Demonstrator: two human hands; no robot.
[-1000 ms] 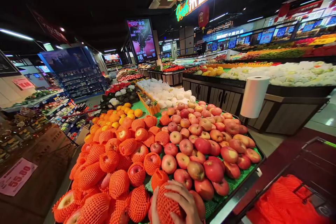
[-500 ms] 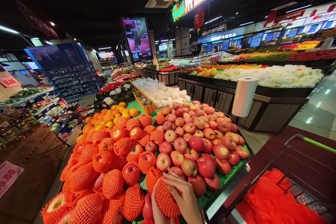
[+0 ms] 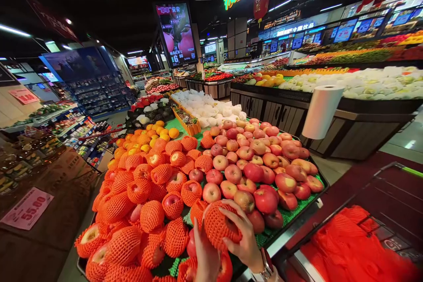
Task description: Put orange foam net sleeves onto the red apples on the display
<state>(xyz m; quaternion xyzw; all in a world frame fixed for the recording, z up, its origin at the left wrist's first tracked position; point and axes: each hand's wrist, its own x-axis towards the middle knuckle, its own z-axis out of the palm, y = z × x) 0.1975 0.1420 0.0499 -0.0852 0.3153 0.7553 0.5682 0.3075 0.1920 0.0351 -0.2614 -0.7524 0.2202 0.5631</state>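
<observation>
On the far left a pink price sign (image 3: 28, 207) lies flat. Next to it is a big pile of apples in orange nets (image 3: 139, 194) on the left half of the desk (image 3: 291, 234). At the near edge of the pile, the left hand (image 3: 205, 257) presses its palm and thumb against the left side of one netted apple (image 3: 218, 227). This apple is lifted a little above the others, near the front middle of the desk. The right hand (image 3: 244, 240) curls over its top and right side, and the fingers (image 3: 231, 211) are bent and closed on the net. A watch (image 3: 266, 269) sits on the right wrist. To the right lie bare red apples (image 3: 257, 172) on a green mat. Farther right a white roll (image 3: 322, 112) hangs by the next stand. Nearest on the right is a cart (image 3: 393, 198) with red mesh (image 3: 346, 246) inside.
</observation>
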